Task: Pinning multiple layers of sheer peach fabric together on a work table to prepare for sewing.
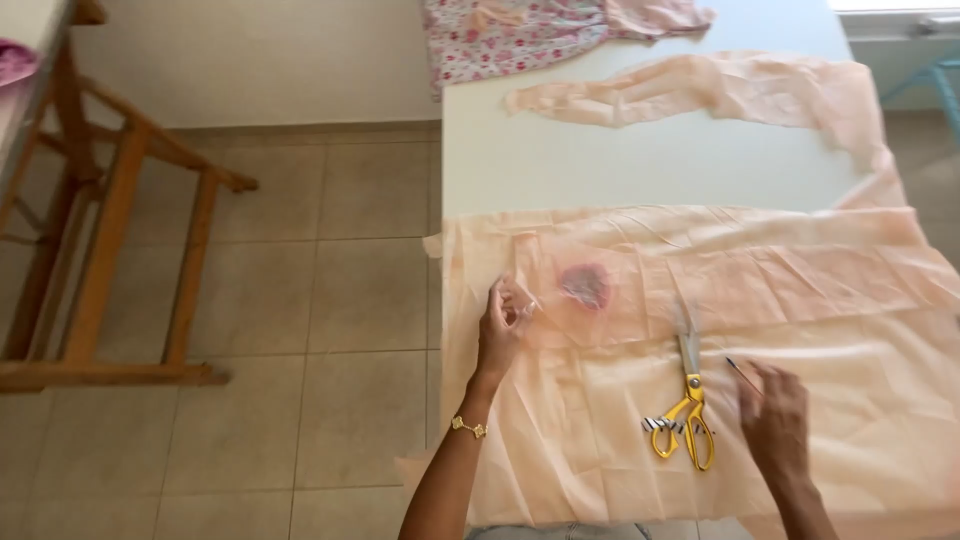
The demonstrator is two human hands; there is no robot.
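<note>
A sheer peach fabric [800, 330] lies spread over the near part of a white table [560, 165]. My left hand [502, 322] pinches a thin translucent piece near the fabric's left edge, with a gold bracelet on the wrist. A pink-red patch [585, 285] shows through the translucent layer just right of that hand. My right hand [772, 415] rests on the fabric and holds a thin dark pencil [742, 375]. Yellow-handled scissors [688, 405] lie shut on the fabric between my two hands, blades pointing away from me.
A long strip of peach fabric [700, 90] lies farther back on the table. A floral pink-and-white cloth [510, 35] hangs over the far edge. A wooden frame [110, 250] stands on the tiled floor at the left. A blue chair leg [935, 80] shows at the far right.
</note>
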